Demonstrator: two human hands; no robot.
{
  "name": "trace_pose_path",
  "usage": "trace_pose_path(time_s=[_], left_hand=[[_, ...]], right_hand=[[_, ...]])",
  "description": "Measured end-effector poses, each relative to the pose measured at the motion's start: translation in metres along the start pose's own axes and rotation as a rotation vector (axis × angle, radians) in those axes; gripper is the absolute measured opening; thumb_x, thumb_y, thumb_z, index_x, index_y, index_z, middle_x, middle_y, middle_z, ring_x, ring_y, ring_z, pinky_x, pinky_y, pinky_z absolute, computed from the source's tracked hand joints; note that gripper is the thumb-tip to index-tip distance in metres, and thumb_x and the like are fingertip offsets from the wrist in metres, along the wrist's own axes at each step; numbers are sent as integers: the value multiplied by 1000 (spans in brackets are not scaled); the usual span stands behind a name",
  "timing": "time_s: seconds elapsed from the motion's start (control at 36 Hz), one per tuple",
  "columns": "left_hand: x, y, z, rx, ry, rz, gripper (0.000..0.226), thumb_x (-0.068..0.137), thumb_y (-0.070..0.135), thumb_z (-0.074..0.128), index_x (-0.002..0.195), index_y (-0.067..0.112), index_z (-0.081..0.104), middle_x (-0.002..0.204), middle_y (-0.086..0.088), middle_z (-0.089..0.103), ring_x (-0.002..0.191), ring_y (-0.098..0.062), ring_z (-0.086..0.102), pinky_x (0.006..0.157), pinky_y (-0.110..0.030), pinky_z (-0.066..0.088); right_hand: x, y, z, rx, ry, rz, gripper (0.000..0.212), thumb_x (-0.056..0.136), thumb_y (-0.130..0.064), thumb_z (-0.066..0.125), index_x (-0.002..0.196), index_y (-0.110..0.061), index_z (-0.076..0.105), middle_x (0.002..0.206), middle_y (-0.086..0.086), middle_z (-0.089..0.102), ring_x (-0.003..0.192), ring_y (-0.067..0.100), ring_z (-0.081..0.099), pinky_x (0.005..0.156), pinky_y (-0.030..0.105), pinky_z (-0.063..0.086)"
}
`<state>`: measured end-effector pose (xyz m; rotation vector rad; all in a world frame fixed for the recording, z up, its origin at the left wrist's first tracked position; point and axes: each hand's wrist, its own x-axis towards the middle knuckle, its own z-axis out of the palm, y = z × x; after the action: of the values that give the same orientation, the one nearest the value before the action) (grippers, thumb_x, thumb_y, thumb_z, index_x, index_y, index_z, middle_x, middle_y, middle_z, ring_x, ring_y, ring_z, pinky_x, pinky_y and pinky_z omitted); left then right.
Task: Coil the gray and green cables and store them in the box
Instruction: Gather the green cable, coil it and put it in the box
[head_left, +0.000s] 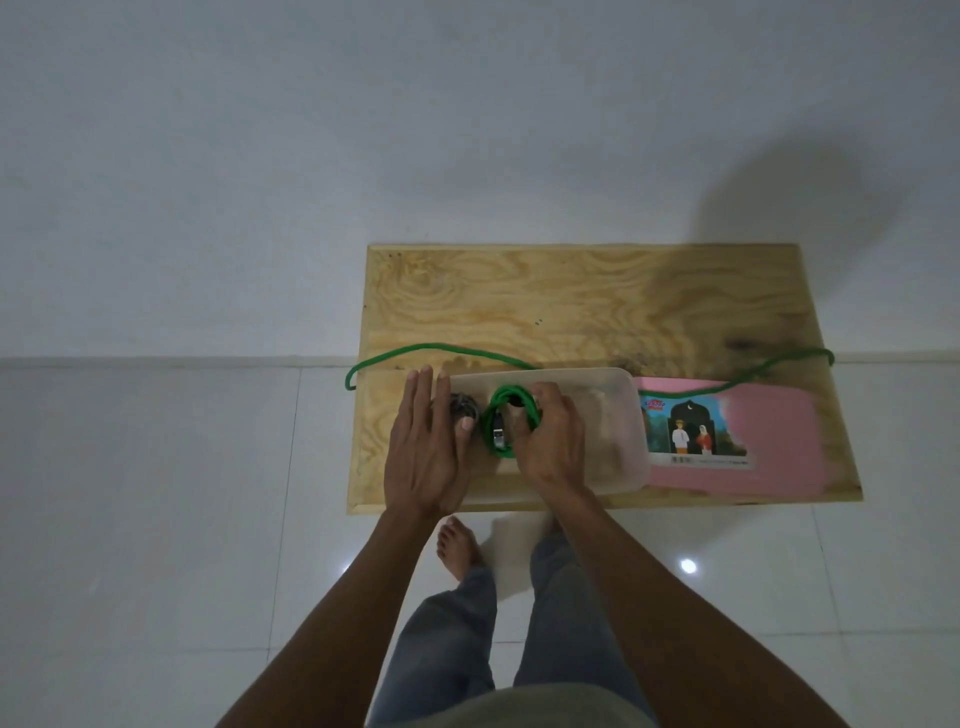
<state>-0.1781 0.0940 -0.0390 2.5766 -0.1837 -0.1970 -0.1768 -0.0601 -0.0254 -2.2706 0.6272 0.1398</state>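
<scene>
Green cable (506, 423) coil is gripped by right hand (550, 441) inside clear box (631, 431), frame centre. Left hand (423, 447) is held flat, fingers extended, over gray cable (464, 406) at box's left end.

A pink rectangular lid with a printed picture label (727, 441) lies flat near the right front edge of my light plywood counter (571, 306), above glossy white floor tiles (156, 519).

Pink lid (769, 447) label: brand blurred, maybe "So Sopp".
</scene>
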Motion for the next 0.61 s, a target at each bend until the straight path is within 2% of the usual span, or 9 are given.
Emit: trace_pose_path(time_s=[0.22, 0.33, 0.42, 0.53, 0.61], left_hand=[[-1, 2, -8, 11, -29, 2, 70, 103, 52, 17, 159, 10, 22, 168, -13, 15, 156, -25, 7, 122, -36, 12], [-2, 1, -20, -1, -80, -38, 71, 102, 55, 19, 160, 15, 17, 169, -9, 10, 156, -23, 4, 121, -44, 19], [-5, 3, -34, 0, -99, -73, 70, 101, 55, 20, 158, 15, 21, 168, -12, 14, 155, -29, 13, 117, -52, 28], [1, 10, -52, 25, -95, -109, 58, 106, 44, 34, 154, 12, 31, 164, -15, 25, 148, -34, 29, 113, -49, 36], [12, 16, -62, 44, -67, -76, 53, 106, 37, 38, 151, 8, 37, 159, -17, 34, 143, -36, 37, 111, -48, 39]], right_hand=[[-11, -6, -20, -66, -16, -27, 32, 90, -18, 64, 121, -14, 57, 118, 12, 62, 111, 31, 57, 85, 35, 47], [-13, -11, -34, -53, -3, -28, 29, 90, -18, 66, 118, -16, 58, 116, 9, 63, 108, 28, 59, 83, 34, 48], [-14, -13, -41, -26, -22, -42, 27, 91, -17, 65, 117, -17, 58, 116, 9, 64, 109, 28, 60, 83, 37, 53], [-7, -14, -49, 34, -43, -76, 22, 89, -13, 65, 110, -17, 59, 112, 9, 65, 106, 27, 62, 86, 43, 55], [-2, -17, -60, 40, -69, -98, 17, 90, -10, 63, 106, -14, 61, 110, 8, 67, 96, 22, 63, 82, 33, 53]])
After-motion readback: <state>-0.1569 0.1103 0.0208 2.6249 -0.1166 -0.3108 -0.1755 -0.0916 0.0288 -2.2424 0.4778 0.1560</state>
